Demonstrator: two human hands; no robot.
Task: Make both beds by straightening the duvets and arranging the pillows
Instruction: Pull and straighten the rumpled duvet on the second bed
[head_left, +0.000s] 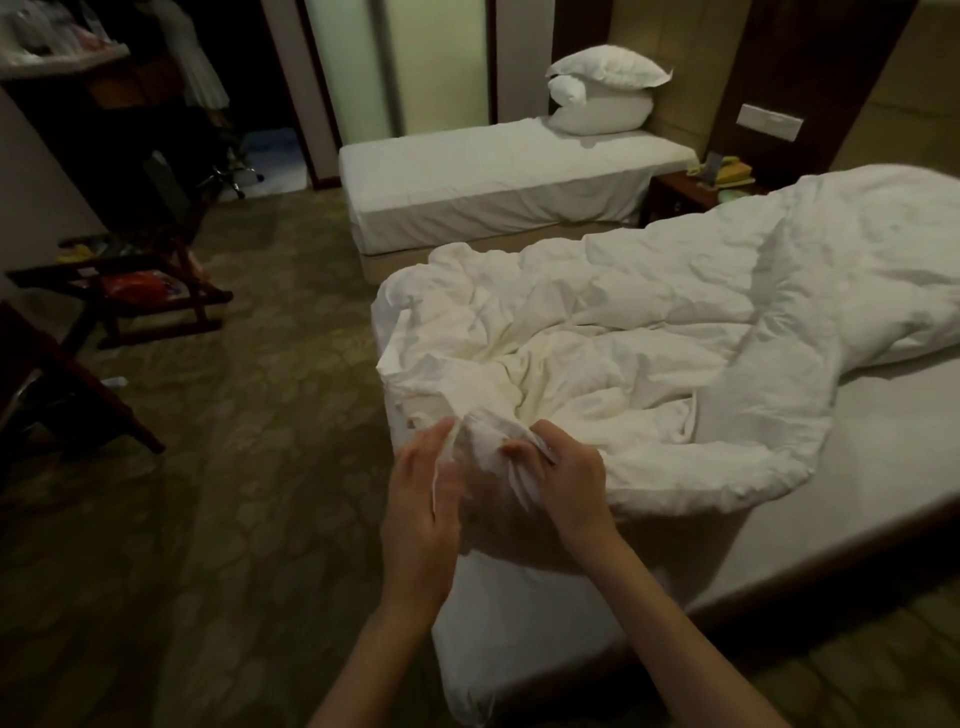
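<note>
A crumpled white duvet (649, 332) lies bunched across the near bed (883, 467), its corner hanging at the foot end. My left hand (418, 514) and my right hand (563, 483) both grip that corner of the duvet, fingers curled into the fabric, close together just above the mattress corner. The far bed (493, 176) shows only a bare white sheet. Two white pillows (602, 91) are stacked at its head, the upper one tilted over the lower.
A dark nightstand (691, 195) with a phone stands between the beds. A wooden luggage rack (119, 291) with coloured items and a dark chair (62, 395) stand on the patterned carpet at left. A dark wardrobe and doorway lie behind.
</note>
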